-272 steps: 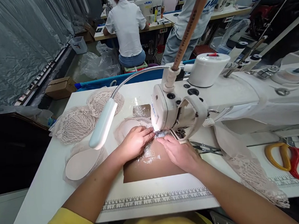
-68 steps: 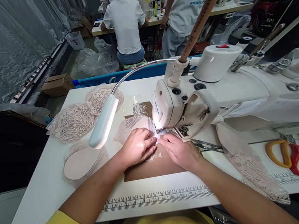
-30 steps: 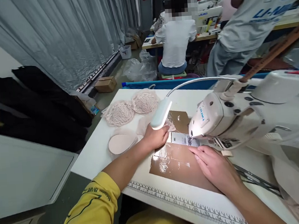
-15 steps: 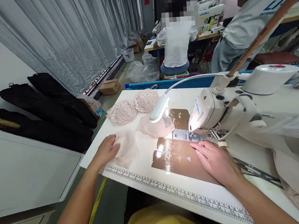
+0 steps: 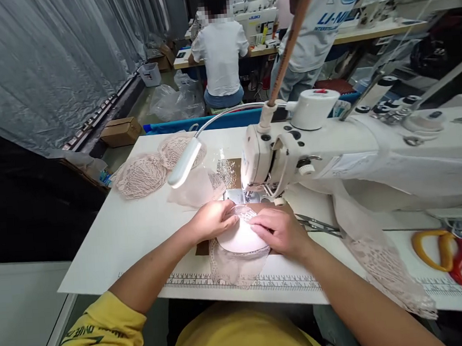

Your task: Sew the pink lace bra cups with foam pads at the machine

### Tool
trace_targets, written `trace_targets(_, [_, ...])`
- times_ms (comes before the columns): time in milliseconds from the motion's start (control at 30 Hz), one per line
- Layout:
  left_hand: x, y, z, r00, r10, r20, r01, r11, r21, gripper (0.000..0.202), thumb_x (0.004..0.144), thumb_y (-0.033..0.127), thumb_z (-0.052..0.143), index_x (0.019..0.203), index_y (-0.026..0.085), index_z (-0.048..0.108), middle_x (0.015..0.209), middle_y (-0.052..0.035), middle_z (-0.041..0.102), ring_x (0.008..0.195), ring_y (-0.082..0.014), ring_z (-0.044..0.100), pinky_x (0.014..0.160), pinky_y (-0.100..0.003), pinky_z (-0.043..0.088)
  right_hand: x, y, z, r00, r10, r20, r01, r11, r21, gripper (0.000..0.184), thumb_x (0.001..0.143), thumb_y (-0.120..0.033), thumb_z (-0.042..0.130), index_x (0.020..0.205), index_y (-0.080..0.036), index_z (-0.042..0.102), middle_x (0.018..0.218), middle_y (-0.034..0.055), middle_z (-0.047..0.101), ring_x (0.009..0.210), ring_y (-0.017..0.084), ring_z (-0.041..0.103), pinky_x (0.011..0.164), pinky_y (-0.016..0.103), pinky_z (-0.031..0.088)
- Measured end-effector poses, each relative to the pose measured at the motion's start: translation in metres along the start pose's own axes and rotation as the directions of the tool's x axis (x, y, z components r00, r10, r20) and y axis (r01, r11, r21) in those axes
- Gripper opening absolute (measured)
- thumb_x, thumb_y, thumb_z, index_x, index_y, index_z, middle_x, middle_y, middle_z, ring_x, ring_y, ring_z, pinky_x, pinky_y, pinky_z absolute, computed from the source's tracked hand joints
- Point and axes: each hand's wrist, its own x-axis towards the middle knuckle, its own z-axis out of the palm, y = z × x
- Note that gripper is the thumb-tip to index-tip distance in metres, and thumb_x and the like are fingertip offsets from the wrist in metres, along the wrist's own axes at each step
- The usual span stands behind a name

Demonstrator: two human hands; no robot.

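Observation:
A white bra cup (image 5: 241, 239) with pale pink lace along its upper edge lies just in front of the needle area of a white sewing machine (image 5: 256, 160). My left hand (image 5: 214, 220) is closed on the cup's upper left edge, thumb on top. On the other side my right hand (image 5: 280, 227) pinches its upper right edge. Sheer mesh (image 5: 235, 270) with a lace trim hangs from the cup toward the table's front edge. Beneath is a brown plate (image 5: 202, 249), mostly covered by the cup and hands. Behind my left hand rests a sheer cup piece (image 5: 192, 189).
Two lace cups (image 5: 140, 175) sit at the table's back left, beside a lamp (image 5: 185, 163). Long metal tweezers or snips (image 5: 319, 226) lie right of my hand. Farther right are lace fabric (image 5: 373, 258) and yellow-and-red-handled scissors (image 5: 450, 258). Two people are beyond the table.
My left hand has come right from the sheer piece at the table's left, which is now at the middle as the cup. My right hand has moved onto it from the brown plate. The view has turned right.

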Motion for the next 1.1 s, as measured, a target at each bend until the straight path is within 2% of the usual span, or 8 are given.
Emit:
trace_targets(100, [0.002, 0.006, -0.004, 0.976, 0.051, -0.214, -0.003, 0.975, 0.221, 0.014, 0.089, 0.026, 0.045, 0.087, 0.017, 0.055, 0.077, -0.0036, 0.057, 0.07, -0.0181, 0.054, 0.059, -0.027, 0.04, 0.002, -0.001, 0.003, 0.997, 0.003, 0.071, 0.008, 0.988, -0.152, 0.027, 0.091, -0.02, 0.045, 0.077, -0.019, 0.068, 0.072, 0.0034, 0.062, 0.07, 0.015, 0.054, 0.066, 0.028, 0.039])
trace_targets(167, [-0.004, 0.014, -0.004, 0.945, 0.168, -0.279, -0.077, 0.948, 0.31, 0.017, 0.091, 0.023, 0.041, 0.094, 0.017, 0.057, 0.083, -0.0063, 0.06, 0.078, -0.0196, 0.057, 0.065, -0.029, 0.045, 0.002, -0.001, 0.006, 0.998, 0.008, 0.061, 0.005, 0.98, -0.2, 0.027, 0.09, -0.017, 0.046, 0.071, -0.018, 0.065, 0.069, 0.0029, 0.059, 0.068, 0.015, 0.051, 0.064, 0.027, 0.037])
trace_targets(267, [-0.011, 0.023, 0.01, 0.926, 0.34, -0.162, -0.263, 0.893, 0.366, 0.022, 0.094, 0.022, 0.039, 0.095, 0.016, 0.06, 0.088, -0.0085, 0.063, 0.084, -0.0198, 0.059, 0.073, -0.032, 0.049, 0.003, -0.002, 0.006, 0.999, 0.022, 0.049, -0.009, 0.969, -0.247, 0.027, 0.088, -0.017, 0.049, 0.063, -0.017, 0.059, 0.065, 0.0017, 0.055, 0.063, 0.014, 0.048, 0.061, 0.027, 0.034])
trace_targets(433, [-0.005, 0.02, 0.032, 0.909, 0.408, -0.081, -0.335, 0.832, 0.442, 0.025, 0.093, 0.024, 0.043, 0.102, 0.01, 0.062, 0.106, -0.0158, 0.064, 0.1, -0.0258, 0.059, 0.083, -0.04, 0.051, 0.005, -0.004, 0.003, 0.997, 0.074, 0.021, -0.066, 0.962, -0.265, 0.026, 0.091, -0.021, 0.047, 0.072, -0.018, 0.065, 0.07, 0.0026, 0.061, 0.068, 0.015, 0.055, 0.066, 0.027, 0.039])
trace_targets(533, [-0.002, 0.014, 0.027, 0.903, 0.427, -0.045, -0.372, 0.829, 0.418, 0.026, 0.092, 0.023, 0.044, 0.107, 0.011, 0.061, 0.114, -0.0151, 0.063, 0.106, -0.0259, 0.058, 0.086, -0.041, 0.052, 0.006, -0.003, 0.003, 0.991, 0.134, -0.008, -0.129, 0.938, -0.323, 0.019, 0.09, -0.023, 0.049, 0.094, -0.019, 0.067, 0.085, 0.0048, 0.066, 0.075, 0.018, 0.059, 0.068, 0.03, 0.042])
trace_targets(633, [-0.002, 0.008, 0.021, 0.915, 0.402, -0.033, -0.356, 0.842, 0.405, 0.028, 0.091, 0.023, 0.045, 0.113, 0.011, 0.058, 0.121, -0.0173, 0.059, 0.11, -0.0271, 0.057, 0.087, -0.043, 0.052, 0.006, -0.001, 0.006, 0.983, 0.183, 0.02, -0.161, 0.908, -0.386, 0.023, 0.089, -0.025, 0.051, 0.108, -0.02, 0.064, 0.094, 0.006, 0.067, 0.079, 0.02, 0.061, 0.069, 0.032, 0.045])
trace_targets(767, [0.002, 0.0, 0.019, 0.914, 0.404, -0.042, -0.364, 0.86, 0.359, 0.041, 0.089, 0.029, 0.048, 0.124, 0.007, 0.051, 0.127, -0.0202, 0.056, 0.118, -0.0289, 0.053, 0.095, -0.044, 0.05, 0.007, -0.001, 0.008, 0.979, 0.2, 0.027, -0.173, 0.901, -0.397, 0.026, 0.091, -0.026, 0.049, 0.111, -0.019, 0.063, 0.098, 0.0064, 0.067, 0.08, 0.02, 0.062, 0.07, 0.033, 0.047])
trace_targets(1100, [0.02, -0.015, 0.008, 0.878, 0.474, 0.063, -0.463, 0.809, 0.361, 0.051, 0.09, 0.035, 0.048, 0.129, 0.003, 0.051, 0.134, -0.0211, 0.051, 0.125, -0.0315, 0.048, 0.106, -0.044, 0.04, 0.009, -0.001, 0.01, 0.977, 0.212, -0.003, -0.19, 0.87, -0.455, 0.026, 0.09, -0.024, 0.05, 0.11, -0.017, 0.065, 0.104, 0.011, 0.068, 0.088, 0.023, 0.063, 0.075, 0.035, 0.051])
